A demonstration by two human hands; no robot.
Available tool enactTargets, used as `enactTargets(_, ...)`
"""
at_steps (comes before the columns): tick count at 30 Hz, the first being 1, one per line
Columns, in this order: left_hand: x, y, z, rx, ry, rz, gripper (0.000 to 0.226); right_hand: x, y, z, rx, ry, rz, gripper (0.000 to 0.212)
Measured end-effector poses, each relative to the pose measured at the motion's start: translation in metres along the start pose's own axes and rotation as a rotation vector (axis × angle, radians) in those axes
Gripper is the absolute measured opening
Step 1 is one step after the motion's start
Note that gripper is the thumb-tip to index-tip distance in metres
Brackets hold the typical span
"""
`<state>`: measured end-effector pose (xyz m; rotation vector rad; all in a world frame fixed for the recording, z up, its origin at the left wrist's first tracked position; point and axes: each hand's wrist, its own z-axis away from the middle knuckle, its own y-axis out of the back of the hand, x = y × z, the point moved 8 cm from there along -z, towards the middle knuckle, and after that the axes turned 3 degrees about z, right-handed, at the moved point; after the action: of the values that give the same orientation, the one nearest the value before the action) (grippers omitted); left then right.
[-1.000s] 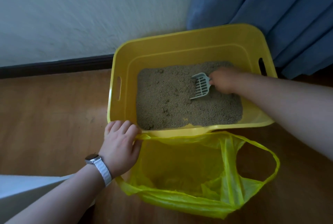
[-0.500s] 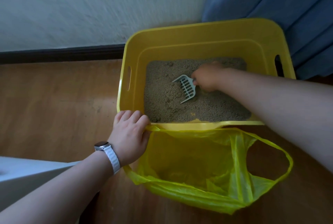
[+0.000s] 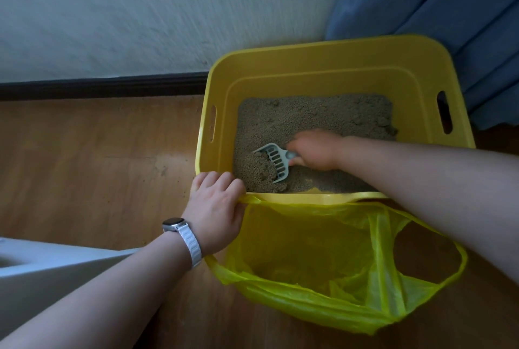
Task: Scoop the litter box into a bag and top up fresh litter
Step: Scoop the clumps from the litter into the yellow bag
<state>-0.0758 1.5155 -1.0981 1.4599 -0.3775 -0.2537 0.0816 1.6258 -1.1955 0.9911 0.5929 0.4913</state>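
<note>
**Loaded scoop near the box's lower-left corner**

The right hand [image 3: 314,149] was closed round the handle of the grey scoop [image 3: 273,162], heaped with loose litter likely to spill unless kept level. The left hand [image 3: 216,208] pinched the flimsy yellow bag [image 3: 323,258] against the litter box [image 3: 323,67] rim at centre frame.

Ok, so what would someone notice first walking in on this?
Probably the bright yellow litter box against the wall, with the right hand pushing a grey slotted scoop through the litter. Just in front, the left hand pins a yellow plastic bag open against the box's near rim.
</note>
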Motion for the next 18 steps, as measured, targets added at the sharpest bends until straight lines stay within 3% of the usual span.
enactTargets(10,0.000,-0.002,0.000,-0.013,0.005,0.011,0.017,-0.015,0.012,0.001,0.077,0.028,0.015,0.028)
enactTargets(18,0.000,-0.001,0.001,-0.001,0.006,0.008,0.017,-0.014,0.015,0.001,0.059,-0.068,-0.153,0.028)
